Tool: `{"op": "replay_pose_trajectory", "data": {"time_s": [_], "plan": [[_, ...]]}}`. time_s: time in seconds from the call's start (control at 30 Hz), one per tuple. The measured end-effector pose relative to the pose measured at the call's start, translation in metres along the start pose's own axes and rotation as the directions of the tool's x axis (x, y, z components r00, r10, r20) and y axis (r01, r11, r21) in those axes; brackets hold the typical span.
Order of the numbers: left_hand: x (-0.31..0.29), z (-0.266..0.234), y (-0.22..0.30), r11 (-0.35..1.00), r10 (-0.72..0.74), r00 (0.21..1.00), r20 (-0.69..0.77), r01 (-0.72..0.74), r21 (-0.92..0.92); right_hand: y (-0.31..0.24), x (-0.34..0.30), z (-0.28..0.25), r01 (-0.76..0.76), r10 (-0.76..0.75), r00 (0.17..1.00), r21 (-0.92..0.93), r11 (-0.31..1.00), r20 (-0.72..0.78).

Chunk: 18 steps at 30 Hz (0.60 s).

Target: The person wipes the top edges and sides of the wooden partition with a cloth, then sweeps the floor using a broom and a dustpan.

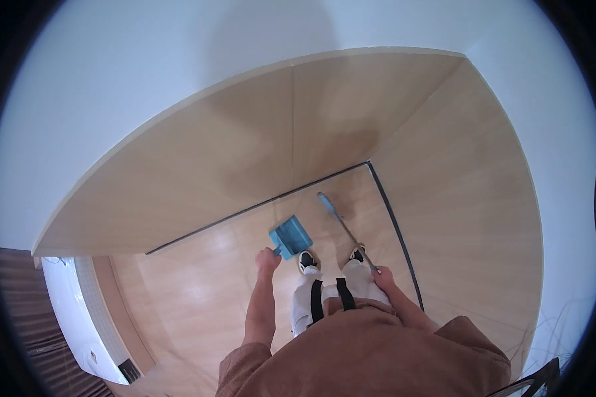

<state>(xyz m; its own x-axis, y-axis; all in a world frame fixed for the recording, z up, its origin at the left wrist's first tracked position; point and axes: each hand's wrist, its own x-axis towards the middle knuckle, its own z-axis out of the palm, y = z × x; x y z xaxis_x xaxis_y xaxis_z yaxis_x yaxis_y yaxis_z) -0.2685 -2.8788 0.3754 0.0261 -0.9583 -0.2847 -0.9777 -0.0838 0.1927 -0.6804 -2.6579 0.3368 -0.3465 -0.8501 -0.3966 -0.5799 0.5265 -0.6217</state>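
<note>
My left hand (268, 260) is closed around the short handle of a blue dustpan (294, 236). The pan is held low over the wooden floor, just left of my feet, its open side turned away from me. My right hand (383, 278) grips the upper end of a thin-handled broom (346, 227) beside my right thigh. Its small blue head points forward toward the wall corner, to the right of the dustpan. Whether the broom's bristles touch the floor cannot be made out. A gap of floor lies between the broom head and the pan.
Light wood panels (245, 152) cover the lower walls ahead and to the right, meeting in a corner. A dark baseboard strip (396, 221) runs along their foot. My shoes (306, 261) stand on the wooden floor (198, 278). A white sill (79, 317) and a brown curtain (30, 311) are at left.
</note>
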Motion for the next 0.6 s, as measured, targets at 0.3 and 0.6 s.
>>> {"op": "replay_pose_trajectory", "data": {"time_s": [0.3,0.6], "plan": [[-0.139,0.034,-0.046,0.950,-0.224,0.973,-0.052,0.206,-0.234,0.027,0.081,-0.041,-0.416,0.425,0.905,0.173,0.893,-0.014],[-0.296,0.039,0.039,0.410,-0.854,0.517,-0.056,0.602,-0.685,0.166,0.180,-0.070,-0.431,0.428,0.886,-0.024,0.902,0.176]]}}
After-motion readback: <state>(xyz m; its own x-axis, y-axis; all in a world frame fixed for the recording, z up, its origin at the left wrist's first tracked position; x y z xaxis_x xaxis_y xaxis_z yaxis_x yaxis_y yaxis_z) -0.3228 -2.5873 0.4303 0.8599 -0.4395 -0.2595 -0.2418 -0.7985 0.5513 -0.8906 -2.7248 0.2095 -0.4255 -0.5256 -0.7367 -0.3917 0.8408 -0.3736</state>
